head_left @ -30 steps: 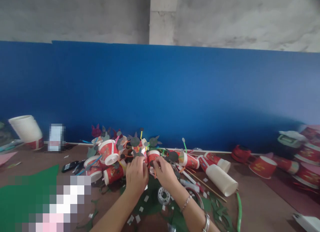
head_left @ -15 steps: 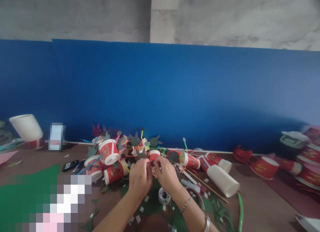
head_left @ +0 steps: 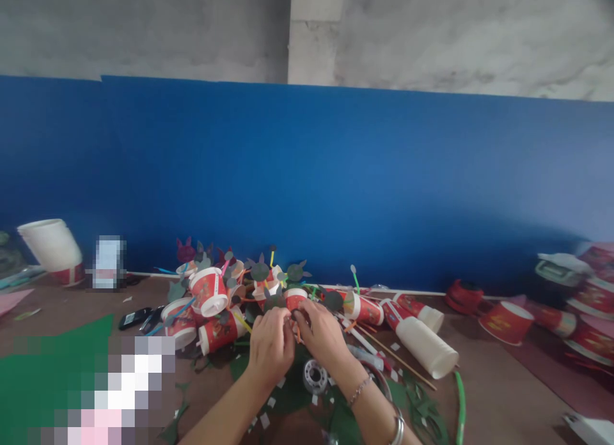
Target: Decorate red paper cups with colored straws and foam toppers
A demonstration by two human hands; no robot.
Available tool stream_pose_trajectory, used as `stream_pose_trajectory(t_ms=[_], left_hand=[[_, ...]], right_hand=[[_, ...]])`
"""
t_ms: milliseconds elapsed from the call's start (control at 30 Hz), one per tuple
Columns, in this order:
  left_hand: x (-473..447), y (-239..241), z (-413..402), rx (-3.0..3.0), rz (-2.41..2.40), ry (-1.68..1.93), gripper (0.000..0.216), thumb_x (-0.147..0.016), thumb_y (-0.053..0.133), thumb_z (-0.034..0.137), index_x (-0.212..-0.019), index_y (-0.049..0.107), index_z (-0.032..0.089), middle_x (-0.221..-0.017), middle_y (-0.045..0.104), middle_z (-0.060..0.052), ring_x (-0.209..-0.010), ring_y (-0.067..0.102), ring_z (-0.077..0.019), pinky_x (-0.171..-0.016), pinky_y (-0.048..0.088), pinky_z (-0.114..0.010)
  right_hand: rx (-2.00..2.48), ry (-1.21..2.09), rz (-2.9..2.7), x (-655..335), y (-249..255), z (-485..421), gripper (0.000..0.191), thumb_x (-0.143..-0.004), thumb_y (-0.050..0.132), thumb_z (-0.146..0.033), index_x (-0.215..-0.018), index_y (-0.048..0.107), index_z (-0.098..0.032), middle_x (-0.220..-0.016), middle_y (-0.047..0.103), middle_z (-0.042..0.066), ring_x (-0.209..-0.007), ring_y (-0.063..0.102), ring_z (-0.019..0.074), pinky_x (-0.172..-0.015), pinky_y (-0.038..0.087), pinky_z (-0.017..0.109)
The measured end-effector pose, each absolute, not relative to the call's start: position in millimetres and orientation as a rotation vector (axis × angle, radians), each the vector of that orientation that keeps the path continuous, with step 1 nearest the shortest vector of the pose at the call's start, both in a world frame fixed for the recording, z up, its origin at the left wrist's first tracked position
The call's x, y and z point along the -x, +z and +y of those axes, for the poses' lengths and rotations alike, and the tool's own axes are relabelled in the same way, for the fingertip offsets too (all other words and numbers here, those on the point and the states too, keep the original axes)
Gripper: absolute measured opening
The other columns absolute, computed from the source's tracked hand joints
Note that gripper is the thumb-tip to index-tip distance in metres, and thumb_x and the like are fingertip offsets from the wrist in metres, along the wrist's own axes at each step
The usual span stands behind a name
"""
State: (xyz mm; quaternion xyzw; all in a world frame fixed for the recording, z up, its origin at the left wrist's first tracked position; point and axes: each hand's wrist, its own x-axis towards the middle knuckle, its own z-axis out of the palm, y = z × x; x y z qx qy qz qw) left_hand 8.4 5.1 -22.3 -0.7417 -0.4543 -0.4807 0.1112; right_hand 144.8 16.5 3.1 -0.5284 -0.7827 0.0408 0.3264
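My left hand and my right hand meet in the middle of the table, fingers bent in a pinch. At the right fingertips shows a small dark piece, its kind unclear. Whatever the left fingers grip is hidden behind them. Just beyond both hands is a red paper cup with a white rim; I cannot tell whether they touch it. An orange strip shows between the hands. A roll of tape lies below them, by my right wrist.
Several red cups with paper animal heads and straws crowd the left and back. Stacked white cups lie to the right, near a thin stick. Green paper scraps litter the front. A blue panel stands behind the table.
Both hands stay together at the same spot. The fingers have shifted slightly, and more of the orange strip shows between them.
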Motion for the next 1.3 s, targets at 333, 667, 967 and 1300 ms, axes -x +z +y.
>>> stream_pose_trajectory(t_ms=[333, 667, 967, 1300], left_hand=[[-9, -23, 5, 2.178, -1.310, -1.367, 0.014, -0.088, 0.040, 0.012, -0.094, 0.052, 0.017, -0.074, 0.061, -0.005, -0.068, 0.057, -0.0205, -0.064, 0.036, -0.032], [-11, -20, 2, 2.190, -1.254, -1.344, 0.012, -0.088, 0.040, 0.012, -0.092, 0.050, 0.018, -0.072, 0.060, -0.004, -0.066, 0.056, -0.0201, -0.062, 0.036, -0.032], [-11, -20, 0, 2.197, -1.236, -1.373, 0.011, -0.089, 0.040, 0.012, -0.090, 0.048, 0.019, -0.071, 0.059, -0.003, -0.065, 0.056, -0.0194, -0.062, 0.037, -0.032], [-12, -21, 0, 2.198, -1.178, -1.382, 0.012, -0.087, 0.041, 0.010, -0.092, 0.049, 0.018, -0.073, 0.059, -0.005, -0.066, 0.056, -0.0202, -0.063, 0.039, -0.032]], right_hand=[[1.307, 0.542, -1.942, -150, 13, 18, 0.019, -0.085, 0.048, -0.021, -0.075, 0.064, -0.018, -0.072, 0.067, 0.002, -0.067, 0.058, 0.0154, -0.063, 0.038, 0.023], [1.287, 0.501, -2.027, -160, 16, 19, 0.019, -0.084, 0.049, -0.022, -0.070, 0.061, -0.019, -0.065, 0.063, 0.000, -0.062, 0.054, 0.0135, -0.060, 0.035, 0.022], [1.300, 0.571, -1.961, -159, 19, 17, 0.016, -0.082, 0.054, -0.025, -0.080, 0.069, -0.019, -0.073, 0.069, 0.002, -0.067, 0.059, 0.0153, -0.063, 0.041, 0.023], [1.370, 0.558, -1.992, -159, 23, 16, 0.022, -0.078, 0.057, -0.025, -0.059, 0.062, -0.016, -0.056, 0.060, -0.001, -0.055, 0.049, 0.0118, -0.054, 0.034, 0.022]])
